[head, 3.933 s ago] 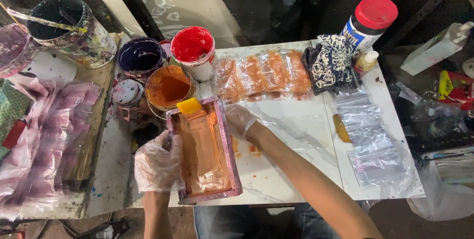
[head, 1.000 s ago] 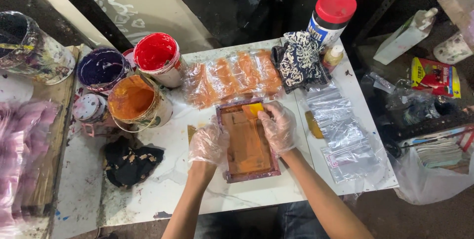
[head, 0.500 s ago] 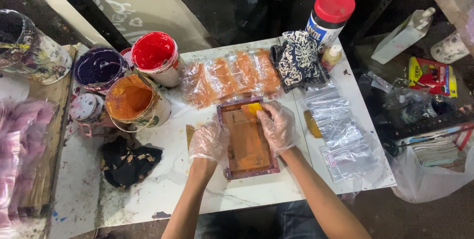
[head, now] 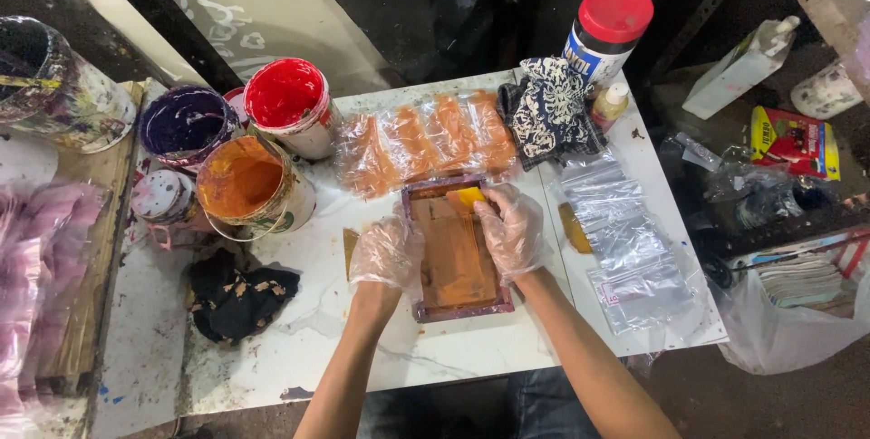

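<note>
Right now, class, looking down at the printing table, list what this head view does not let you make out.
- What lies under the screen frame: hidden by its orange-coated mesh.
- The yellow squeegee: mostly covered by the gloved right hand.
- The frame's left rail: covered by the left hand.
- The far-left paint bucket: cut off by the picture's edge.
- Contents of the clear bags: too small to tell.

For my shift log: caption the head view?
Gloved left hand steadies an orange-inked screen frame; right hand grips a yellow squeegee.

Orange-smeared screen frame [head: 456,253], yellow squeegee [head: 470,198]
</note>
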